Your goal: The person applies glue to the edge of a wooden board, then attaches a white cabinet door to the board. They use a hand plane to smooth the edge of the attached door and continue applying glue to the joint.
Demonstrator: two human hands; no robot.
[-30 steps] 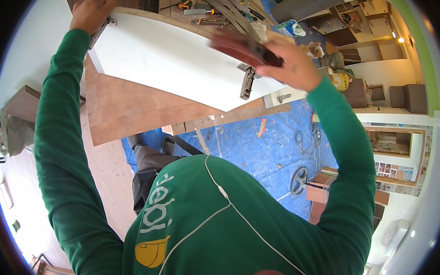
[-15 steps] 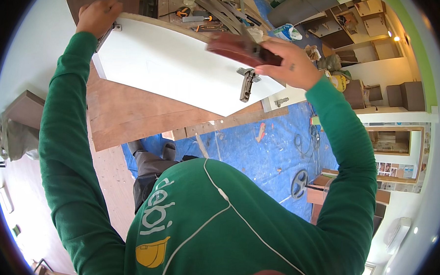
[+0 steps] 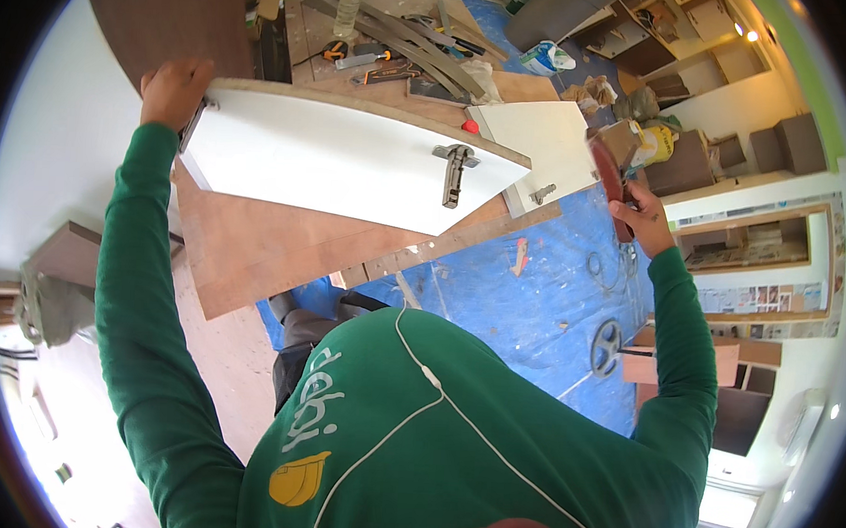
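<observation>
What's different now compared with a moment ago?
The right hand has carried the red-brown hand tool rightward, from over the upper edge of the white cabinet door to beyond its right end. Nothing was newly grasped or let go. The left hand still holds the door's left end.

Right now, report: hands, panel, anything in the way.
Left hand gripping white panel, left end. Right hand holding reddish-brown tool, clear of panel. Metal hinge protruding near right end.
</observation>
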